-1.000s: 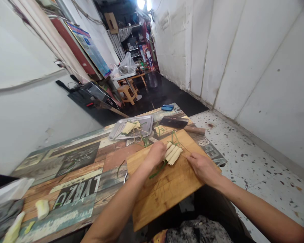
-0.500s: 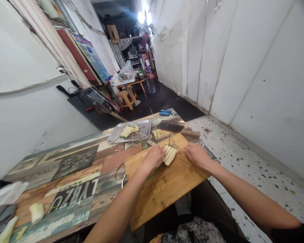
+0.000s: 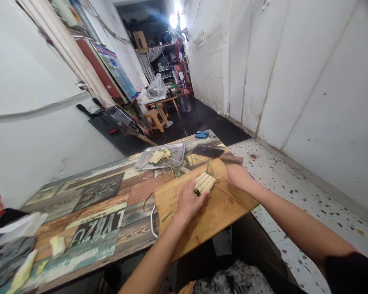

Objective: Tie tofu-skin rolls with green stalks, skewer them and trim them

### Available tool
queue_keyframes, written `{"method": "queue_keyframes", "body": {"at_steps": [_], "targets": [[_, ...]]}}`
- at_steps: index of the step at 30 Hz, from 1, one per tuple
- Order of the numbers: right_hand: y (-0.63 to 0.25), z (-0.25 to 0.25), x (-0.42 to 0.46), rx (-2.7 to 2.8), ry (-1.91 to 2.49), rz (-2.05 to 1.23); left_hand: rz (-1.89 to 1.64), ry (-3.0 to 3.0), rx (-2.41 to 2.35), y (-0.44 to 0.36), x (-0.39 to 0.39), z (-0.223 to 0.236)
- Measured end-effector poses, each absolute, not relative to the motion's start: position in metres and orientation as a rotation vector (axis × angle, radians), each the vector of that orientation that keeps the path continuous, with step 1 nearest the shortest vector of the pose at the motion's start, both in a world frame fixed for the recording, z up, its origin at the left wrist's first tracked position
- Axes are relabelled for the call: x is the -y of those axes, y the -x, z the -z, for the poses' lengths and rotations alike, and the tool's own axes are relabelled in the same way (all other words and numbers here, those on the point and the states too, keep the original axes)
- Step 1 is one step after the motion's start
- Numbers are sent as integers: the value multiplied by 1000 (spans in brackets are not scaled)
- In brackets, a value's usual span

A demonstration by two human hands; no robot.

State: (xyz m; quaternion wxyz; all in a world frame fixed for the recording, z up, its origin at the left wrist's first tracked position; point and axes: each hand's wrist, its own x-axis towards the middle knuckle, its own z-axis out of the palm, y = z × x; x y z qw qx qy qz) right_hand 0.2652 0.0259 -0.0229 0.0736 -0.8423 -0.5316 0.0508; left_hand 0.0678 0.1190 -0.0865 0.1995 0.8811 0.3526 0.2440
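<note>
Pale rolls (image 3: 205,182) are held on the cutting board (image 3: 209,222) by the left hand (image 3: 189,200), thumb and fingers curved. The right hand (image 3: 238,177) is blurred by the board's right edge; its grip cannot be determined. The board's bare near part is extended past the desk (image 3: 138,192); speckled floor (image 3: 294,181) is seen right of the board.

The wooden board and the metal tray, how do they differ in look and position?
The wooden board is flat and brown; the metal tray is silvery with a raised rim. The board overhangs the table edge; the tray lies wholly on the table. Both carry pale food.
</note>
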Motion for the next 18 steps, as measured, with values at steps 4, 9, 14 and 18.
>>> {"method": "queue_keyframes", "body": {"at_steps": [4,9,14,18], "targets": [[-261,31,40,1517,2377,-38,-755,-2476,-938,-67,-119,92],[-249,68,95,1562,2200,82,-742,-2489,-950,-67,-119,92],[-256,79,90,1616,2339,-34,-767,-2476,-945,-66,-119,95],[-259,78,96,1637,2418,-19,-801,-2466,-931,-63,-118,99]]}}
